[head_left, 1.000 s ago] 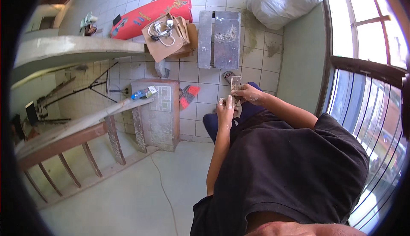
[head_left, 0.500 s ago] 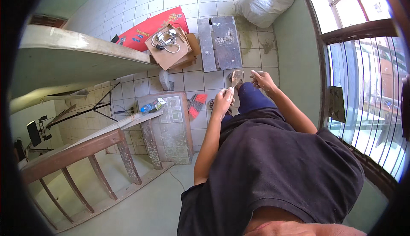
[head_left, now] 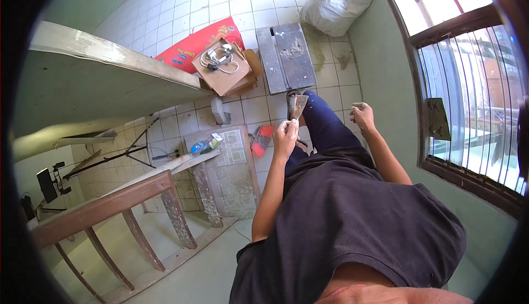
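Note:
In my left hand (head_left: 285,137) is a putty knife (head_left: 299,106), its flat, stained blade pointing up and away from me. White residue marks the fingers that grip the handle. My right hand (head_left: 362,117) hangs in the air over to the right, beside my raised leg (head_left: 325,119) in dark blue trousers. Its fingers are curled in, and whatever they may hold is hidden. Just beyond the blade stands a worn grey wooden bench (head_left: 286,56) with a rough, chipped patch on top.
Cardboard (head_left: 223,75) with a coiled white cable lies by a red panel (head_left: 182,50). A white sack (head_left: 336,4) leans by the barred window (head_left: 474,106). Left are a wooden railing (head_left: 104,207), a tiled-top block (head_left: 228,161) with a blue bottle (head_left: 199,147), and a red-grey cloth item (head_left: 262,140).
My right hand has moved right, away from the putty knife, and its fingers have curled in. My leg has shifted forward toward the bench. The view has turned slightly.

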A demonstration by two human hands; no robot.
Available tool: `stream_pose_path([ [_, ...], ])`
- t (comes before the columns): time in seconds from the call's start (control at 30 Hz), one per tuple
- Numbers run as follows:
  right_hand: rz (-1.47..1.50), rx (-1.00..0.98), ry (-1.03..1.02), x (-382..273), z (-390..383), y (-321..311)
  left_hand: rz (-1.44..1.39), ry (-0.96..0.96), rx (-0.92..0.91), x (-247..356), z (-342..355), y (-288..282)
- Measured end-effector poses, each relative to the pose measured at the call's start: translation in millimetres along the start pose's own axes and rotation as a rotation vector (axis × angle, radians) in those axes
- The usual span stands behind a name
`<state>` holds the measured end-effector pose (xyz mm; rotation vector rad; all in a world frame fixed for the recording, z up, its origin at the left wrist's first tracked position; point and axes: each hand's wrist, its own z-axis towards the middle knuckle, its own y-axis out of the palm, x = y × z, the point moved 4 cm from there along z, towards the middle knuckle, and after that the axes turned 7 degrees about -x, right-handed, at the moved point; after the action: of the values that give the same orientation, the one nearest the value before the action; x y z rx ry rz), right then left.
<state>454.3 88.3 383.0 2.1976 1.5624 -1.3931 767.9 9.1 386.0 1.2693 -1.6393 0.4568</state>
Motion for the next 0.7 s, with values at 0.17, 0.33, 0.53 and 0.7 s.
stream_pose_path([
  [0.17,-0.019,-0.121,-0.107,-1,-1,4,0.002,0.056,-0.024,10,7,-2],
  [0.33,0.0,-0.13,-0.245,7,-13,0,0.017,0.05,-0.102,21,30,6],
  [0.53,0.044,0.108,-0.083,47,-34,-42,0.167,0.054,-0.142,33,49,36],
  [0.7,0.042,0.051,-0.193,4,-19,-39,0.211,0.022,-0.157,46,53,52],
])
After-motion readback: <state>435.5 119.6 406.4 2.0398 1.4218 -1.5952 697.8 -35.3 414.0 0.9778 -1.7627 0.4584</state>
